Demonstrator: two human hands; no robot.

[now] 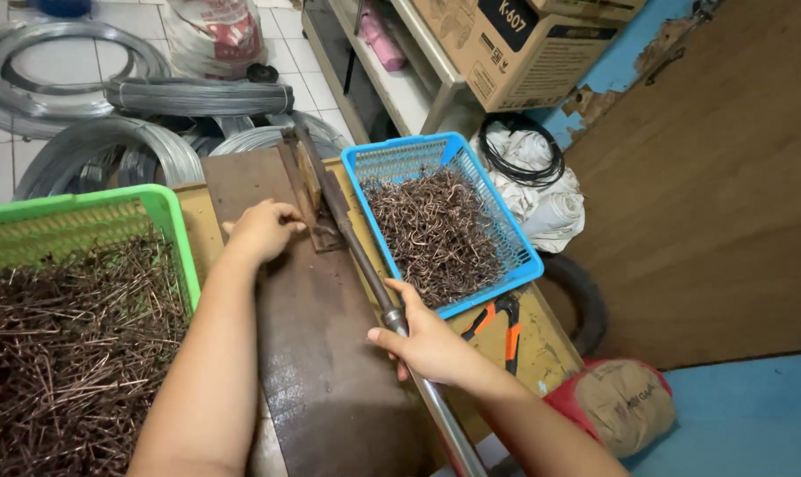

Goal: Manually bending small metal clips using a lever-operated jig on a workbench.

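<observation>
White floor tiles (pixel 286 44) and a brown wooden wall (pixel 727 177) frame our low workbench, whose yellowed top (pixel 542 340) carries a dark, scuffed metal plate (pixel 321 353). Big coils of grey galvanised wire (pixel 91 150) lie on the floor beyond it. At our left sits a green mesh basket (pixel 166 208) heaped with straight rusty wire lengths (pixel 74 353); at our right a blue mesh basket (pixel 498 221) holds a tangle of bent brown wire hooks (pixel 436 234). Across the plate runs a long steel lever handle (pixel 365 265), hinged at a small bending jig (pixel 312 199). Our right hand (pixel 427 340) is wrapped around the handle, fingers curled over it. Our left hand (pixel 264 230) rests closed at the jig, fingertips pressed against it. Orange-handled pliers (pixel 506 322) lie just beside the blue basket.
</observation>
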